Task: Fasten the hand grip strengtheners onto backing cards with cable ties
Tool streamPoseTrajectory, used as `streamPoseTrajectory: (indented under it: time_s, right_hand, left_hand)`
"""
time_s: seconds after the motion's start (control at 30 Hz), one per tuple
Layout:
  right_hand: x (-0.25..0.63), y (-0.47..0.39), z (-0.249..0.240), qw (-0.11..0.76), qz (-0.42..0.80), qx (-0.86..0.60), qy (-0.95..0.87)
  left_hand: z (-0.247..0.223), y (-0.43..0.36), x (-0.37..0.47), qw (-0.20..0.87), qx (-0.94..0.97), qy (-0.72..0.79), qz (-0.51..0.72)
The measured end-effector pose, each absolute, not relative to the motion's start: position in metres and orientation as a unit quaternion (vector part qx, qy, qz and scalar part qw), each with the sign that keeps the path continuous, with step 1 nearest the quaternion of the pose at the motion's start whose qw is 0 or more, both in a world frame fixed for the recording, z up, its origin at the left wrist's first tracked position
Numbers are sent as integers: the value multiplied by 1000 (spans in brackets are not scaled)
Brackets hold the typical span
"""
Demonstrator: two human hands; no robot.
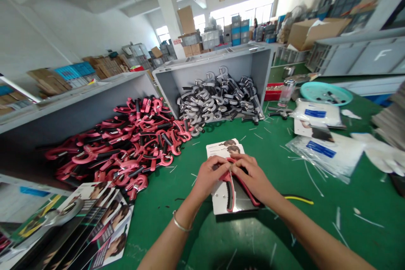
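A red and black hand grip strengthener (230, 196) lies on a stack of printed cards (219, 207) in front of me, its two handles pointing towards me. My left hand (211, 174) is shut on the upper left part of it, thumb and fingers pinched together. From the other side my right hand (249, 173) is shut on its top, the thumb tips almost meeting. The fingers hide the strengthener's head, and whether a thin tie is between them I cannot make out.
Red hand grip strengtheners (126, 147) spill from a tipped grey crate (76, 105); grey ones (218, 97) fill another crate (164, 76). Bags of white ties (329, 152), a turquoise tray (308, 93) and yellow-handled pliers (299, 198) lie right. Cards (117, 236) are fanned out left.
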State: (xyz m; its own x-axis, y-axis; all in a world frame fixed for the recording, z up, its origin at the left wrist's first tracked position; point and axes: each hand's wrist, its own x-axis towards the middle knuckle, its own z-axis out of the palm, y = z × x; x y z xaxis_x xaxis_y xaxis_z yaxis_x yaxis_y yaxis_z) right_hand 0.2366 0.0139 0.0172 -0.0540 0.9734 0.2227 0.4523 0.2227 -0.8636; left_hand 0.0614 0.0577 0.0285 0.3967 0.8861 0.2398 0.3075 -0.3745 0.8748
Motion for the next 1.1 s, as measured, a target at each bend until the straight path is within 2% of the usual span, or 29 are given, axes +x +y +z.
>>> streamPoseTrajectory:
  time_s: [0.2,0.4,0.5,0.63,0.77,0.9,1.0,1.1]
  right_hand:
    - [239,14,12,442,280,-535,-664]
    - [237,21,5,431,232,-498,-715]
    - [240,21,7,421,225,-501,-722]
    - [250,-9,23,422,205,-498,-730]
    - [247,-50,41,311,184,-466,-808]
    - [223,-60,44,188,54,-478,-856]
    - [205,-54,41,133,-48,-480,-866]
    - [197,-48,41,107,-88,-480,-866]
  left_hand:
    - [49,19,81,155,844,382,343]
    - [11,-32,79,15,925,286,250]
    - [6,-44,73,35,917,309,250]
    - [7,-59,55,47,815,485,314]
    - [4,-62,38,110,771,534,329]
    - [9,-53,32,180,764,520,337]
    - [16,-49,26,207,769,511,324]
    - [20,-49,15,251,783,480,306]
